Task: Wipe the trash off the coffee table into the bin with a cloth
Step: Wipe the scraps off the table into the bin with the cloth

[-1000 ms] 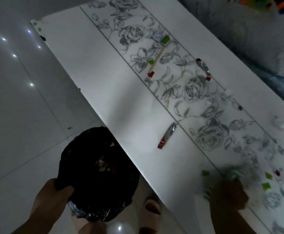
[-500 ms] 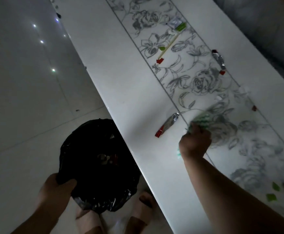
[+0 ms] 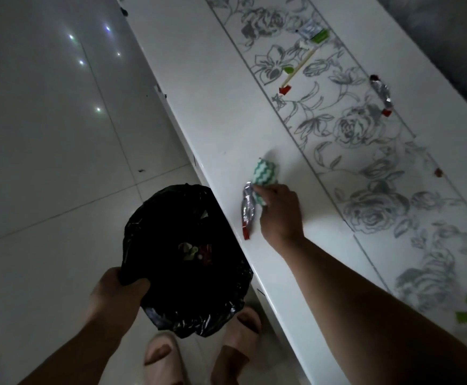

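My right hand (image 3: 279, 212) grips a green-and-white zigzag cloth (image 3: 265, 171) on the white coffee table (image 3: 221, 112). The cloth presses against a silver wrapper with a red end (image 3: 247, 208), which lies close to the table's near edge. My left hand (image 3: 115, 293) holds the rim of the bin (image 3: 185, 259), lined with a black bag, just below that edge. Some scraps lie inside the bin. More trash sits farther up the table: a stick with red and green bits (image 3: 299, 69), a second silver wrapper (image 3: 381, 93), green scraps (image 3: 465, 309).
The table has a grey rose-patterned strip (image 3: 365, 151) down its middle. Glossy white floor tiles (image 3: 46, 162) spread to the left. My feet in slippers (image 3: 199, 348) stand beside the bin. A grey sofa edge (image 3: 449, 31) runs along the table's far side.
My right hand swept the cloth left across the table, pushing the silver wrapper toward the near edge above the bin. The left hand kept hold of the bin.
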The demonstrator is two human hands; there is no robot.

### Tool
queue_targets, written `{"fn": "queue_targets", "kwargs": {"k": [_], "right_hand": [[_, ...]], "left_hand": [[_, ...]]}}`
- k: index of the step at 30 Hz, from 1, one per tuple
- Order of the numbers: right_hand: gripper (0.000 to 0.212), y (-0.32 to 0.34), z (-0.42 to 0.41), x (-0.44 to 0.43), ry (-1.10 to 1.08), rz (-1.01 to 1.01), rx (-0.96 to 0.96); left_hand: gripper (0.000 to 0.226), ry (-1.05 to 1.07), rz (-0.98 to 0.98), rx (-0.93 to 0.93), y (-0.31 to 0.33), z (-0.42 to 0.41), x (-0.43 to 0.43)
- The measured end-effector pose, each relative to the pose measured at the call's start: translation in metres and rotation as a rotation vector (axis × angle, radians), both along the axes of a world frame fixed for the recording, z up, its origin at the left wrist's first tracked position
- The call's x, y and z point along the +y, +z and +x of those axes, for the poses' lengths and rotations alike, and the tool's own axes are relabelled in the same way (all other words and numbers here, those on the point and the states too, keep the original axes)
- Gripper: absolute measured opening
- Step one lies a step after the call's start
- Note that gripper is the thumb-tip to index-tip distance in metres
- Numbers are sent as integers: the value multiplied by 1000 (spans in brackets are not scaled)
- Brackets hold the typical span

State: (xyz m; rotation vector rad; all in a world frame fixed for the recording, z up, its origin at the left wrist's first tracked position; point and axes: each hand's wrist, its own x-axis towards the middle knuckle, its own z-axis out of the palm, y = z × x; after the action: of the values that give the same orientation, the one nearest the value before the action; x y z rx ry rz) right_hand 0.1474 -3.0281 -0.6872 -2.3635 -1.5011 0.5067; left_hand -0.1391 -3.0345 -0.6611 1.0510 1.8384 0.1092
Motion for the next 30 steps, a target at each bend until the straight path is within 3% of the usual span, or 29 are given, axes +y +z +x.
{"fn": "queue_targets", "kwargs": {"k": [7, 14, 23, 27, 30], "right_hand": [[58, 0, -53, -16, 95, 23, 103], [44, 14, -90, -32, 263, -13, 273], [46, 48, -39, -103, -367, 208, 164], [40, 44, 14, -153, -683, 126, 102], [35, 36, 52, -189, -905, 156, 22]], "left_hand": [[5, -26, 42, 14, -16, -13, -9], [8, -86, 21, -18, -8, -19, -12], [21, -261, -13, -13, 22, -11, -27], [19, -289, -33, 16, 17, -5, -45], [33, -290, -88, 25, 7, -5, -57]]}}
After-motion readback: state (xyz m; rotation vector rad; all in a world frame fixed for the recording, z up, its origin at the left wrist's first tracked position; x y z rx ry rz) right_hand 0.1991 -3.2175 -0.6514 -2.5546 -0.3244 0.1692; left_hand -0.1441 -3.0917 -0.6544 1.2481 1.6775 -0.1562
